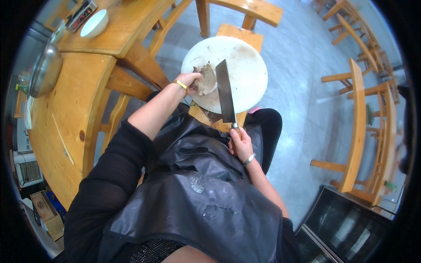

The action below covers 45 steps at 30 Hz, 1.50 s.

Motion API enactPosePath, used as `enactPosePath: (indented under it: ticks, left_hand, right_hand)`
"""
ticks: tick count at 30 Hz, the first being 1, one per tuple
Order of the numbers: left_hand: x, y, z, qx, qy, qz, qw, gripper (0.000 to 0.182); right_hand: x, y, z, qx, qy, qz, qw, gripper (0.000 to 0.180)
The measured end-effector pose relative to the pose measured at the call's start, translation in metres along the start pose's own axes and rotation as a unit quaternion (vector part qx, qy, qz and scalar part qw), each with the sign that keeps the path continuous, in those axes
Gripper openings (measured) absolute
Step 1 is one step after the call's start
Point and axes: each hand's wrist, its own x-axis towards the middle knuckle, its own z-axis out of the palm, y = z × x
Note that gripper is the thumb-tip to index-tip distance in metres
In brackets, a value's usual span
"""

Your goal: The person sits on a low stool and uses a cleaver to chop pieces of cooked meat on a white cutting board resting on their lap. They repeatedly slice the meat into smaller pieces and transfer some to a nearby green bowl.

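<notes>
A pale, rough-edged piece that looks like a large shell (208, 80) is gripped at its left side by my left hand (189, 81). It rests on or just over a round white chopping board (245, 67); I cannot tell which. My right hand (241, 144) is closed around the wooden handle of a cleaver (225, 90). The broad blade points away from me over the board, to the right of the pale piece, with a gap between them. My left fingers partly hide the piece's near side.
A wooden bench (241, 31) supports the board. Wooden tables (67, 115) on the left carry a white bowl (95, 23), a metal basin (47, 70) and a thin stick (62, 139). More benches (357, 125) stand on the right. A black apron (197, 197) covers my lap.
</notes>
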Motion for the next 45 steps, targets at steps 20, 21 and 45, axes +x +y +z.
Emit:
enactPosePath:
  ticks: [20,21,45]
  left_hand:
    - [-0.022,0.000,0.073,0.564,0.103,0.440,0.691,0.023]
    - [-0.024,-0.005,0.068,0.542,0.090,0.456,0.700,0.023]
    - [-0.052,-0.092,0.023,0.423,0.085,0.481,0.763,0.032]
  right_hand:
    - [-0.008,0.004,-0.009,0.066,0.109,-0.025,0.992,0.022]
    - [-0.006,0.003,-0.009,0.073,0.110,-0.021,0.991,0.022]
    - [0.028,-0.045,-0.009,-0.493,0.021,-0.110,0.863,0.038]
